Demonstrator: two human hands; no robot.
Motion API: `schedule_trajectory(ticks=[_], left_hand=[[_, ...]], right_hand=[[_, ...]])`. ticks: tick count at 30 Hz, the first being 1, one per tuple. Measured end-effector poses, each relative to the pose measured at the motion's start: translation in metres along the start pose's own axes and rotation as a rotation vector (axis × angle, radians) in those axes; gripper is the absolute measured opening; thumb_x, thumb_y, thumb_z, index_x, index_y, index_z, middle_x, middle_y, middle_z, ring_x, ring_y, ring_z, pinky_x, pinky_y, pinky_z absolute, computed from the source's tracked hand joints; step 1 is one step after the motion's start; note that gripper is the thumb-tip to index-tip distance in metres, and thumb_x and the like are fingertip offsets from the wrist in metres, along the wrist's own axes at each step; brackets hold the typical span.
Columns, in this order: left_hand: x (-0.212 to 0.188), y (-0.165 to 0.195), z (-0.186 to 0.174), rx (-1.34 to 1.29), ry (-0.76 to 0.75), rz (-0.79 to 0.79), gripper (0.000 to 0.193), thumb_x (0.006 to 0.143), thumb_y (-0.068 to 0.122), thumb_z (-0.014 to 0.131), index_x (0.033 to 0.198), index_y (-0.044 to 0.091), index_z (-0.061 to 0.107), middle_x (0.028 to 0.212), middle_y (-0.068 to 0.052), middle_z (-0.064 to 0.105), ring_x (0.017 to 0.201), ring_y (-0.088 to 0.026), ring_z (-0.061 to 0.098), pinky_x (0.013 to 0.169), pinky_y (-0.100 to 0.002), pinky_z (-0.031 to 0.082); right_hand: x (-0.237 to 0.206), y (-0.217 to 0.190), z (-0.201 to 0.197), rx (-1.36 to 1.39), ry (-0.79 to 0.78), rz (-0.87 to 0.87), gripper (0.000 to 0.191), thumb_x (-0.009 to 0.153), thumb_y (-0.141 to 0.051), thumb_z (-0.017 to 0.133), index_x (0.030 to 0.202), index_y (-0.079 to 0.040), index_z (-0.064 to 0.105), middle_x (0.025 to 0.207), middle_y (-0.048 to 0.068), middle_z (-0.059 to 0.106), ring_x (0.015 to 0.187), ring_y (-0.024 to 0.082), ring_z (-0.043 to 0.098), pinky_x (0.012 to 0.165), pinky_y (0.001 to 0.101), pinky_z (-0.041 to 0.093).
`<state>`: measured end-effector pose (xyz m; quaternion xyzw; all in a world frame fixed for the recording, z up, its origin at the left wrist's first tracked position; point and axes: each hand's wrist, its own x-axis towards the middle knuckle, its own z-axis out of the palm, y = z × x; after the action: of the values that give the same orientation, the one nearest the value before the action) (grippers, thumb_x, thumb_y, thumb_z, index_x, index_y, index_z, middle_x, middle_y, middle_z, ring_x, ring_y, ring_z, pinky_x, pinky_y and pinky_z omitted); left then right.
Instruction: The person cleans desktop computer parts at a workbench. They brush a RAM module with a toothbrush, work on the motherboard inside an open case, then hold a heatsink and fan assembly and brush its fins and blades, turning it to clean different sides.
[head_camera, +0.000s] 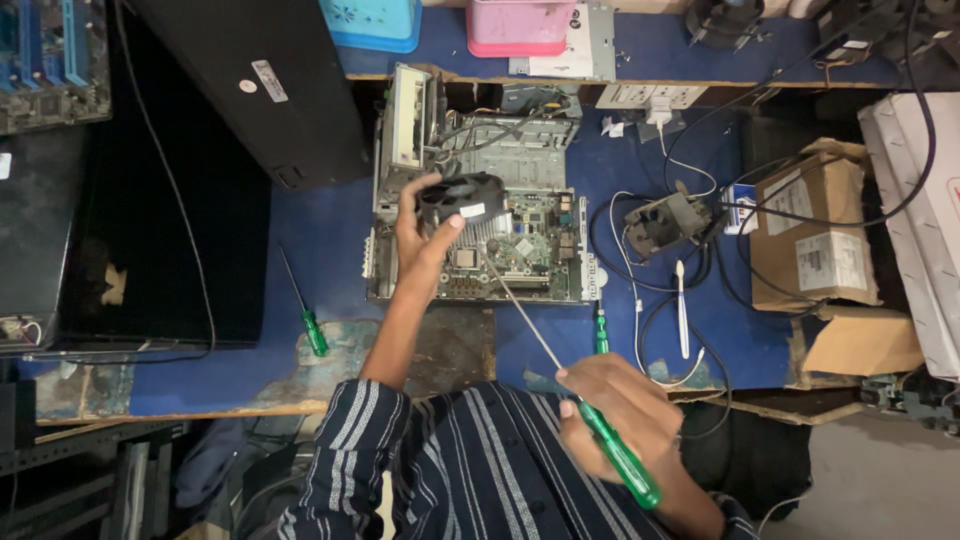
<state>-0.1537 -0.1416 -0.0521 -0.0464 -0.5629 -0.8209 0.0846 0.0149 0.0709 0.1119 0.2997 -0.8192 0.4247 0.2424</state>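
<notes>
Head view: the left hand pinches a round black plastic cooler fan over the open grey computer case mid-worktop. The right hand is closed around a long green-handled screwdriver. The fan looks light with fragile blades; grip its rim.

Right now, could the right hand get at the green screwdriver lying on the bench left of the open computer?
Probably not readily: the right hand grips a long green-handled screwdriver, and the left forearm lies between it and the small green screwdriver.
</notes>
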Motion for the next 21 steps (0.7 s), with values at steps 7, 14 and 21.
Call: schedule_trajectory(ticks=[7, 14, 21], left_hand=[[0.0029, -0.0004, -0.0035, -0.091, 0.003, -0.029, 0.069, 0.083, 0.027, 0.081, 0.141, 0.008, 0.049, 0.133, -0.018, 0.059, 0.124, -0.027, 0.059, 0.107, -0.037, 0.05], [0.0025, 0.0002, 0.0002, 0.024, 0.021, -0.049, 0.074, 0.076, 0.035, 0.082, 0.138, 0.011, 0.05, 0.132, -0.02, 0.061, 0.123, -0.032, 0.061, 0.103, -0.042, 0.057], [-0.0037, 0.0039, 0.004, 0.064, -0.017, 0.032, 0.067, 0.082, 0.024, 0.08, 0.141, 0.011, 0.051, 0.13, -0.017, 0.062, 0.12, -0.026, 0.061, 0.107, -0.037, 0.05]], right_hand=[[-0.005, -0.0061, -0.0071, 0.012, 0.054, 0.008, 0.013, 0.074, 0.004, 0.065, 0.085, 0.012, 0.065, 0.08, 0.019, 0.069, 0.071, 0.029, 0.073, 0.066, 0.0375, 0.062], [-0.0068, 0.0015, -0.0008, 0.025, 0.05, -0.026, 0.012, 0.075, 0.006, 0.064, 0.085, 0.011, 0.066, 0.08, 0.019, 0.07, 0.068, 0.026, 0.073, 0.062, 0.0347, 0.062], [-0.0002, -0.0026, -0.0016, 0.004, -0.034, 0.029, 0.018, 0.074, 0.006, 0.065, 0.09, 0.012, 0.067, 0.078, 0.018, 0.068, 0.069, 0.027, 0.072, 0.062, 0.0334, 0.059]])
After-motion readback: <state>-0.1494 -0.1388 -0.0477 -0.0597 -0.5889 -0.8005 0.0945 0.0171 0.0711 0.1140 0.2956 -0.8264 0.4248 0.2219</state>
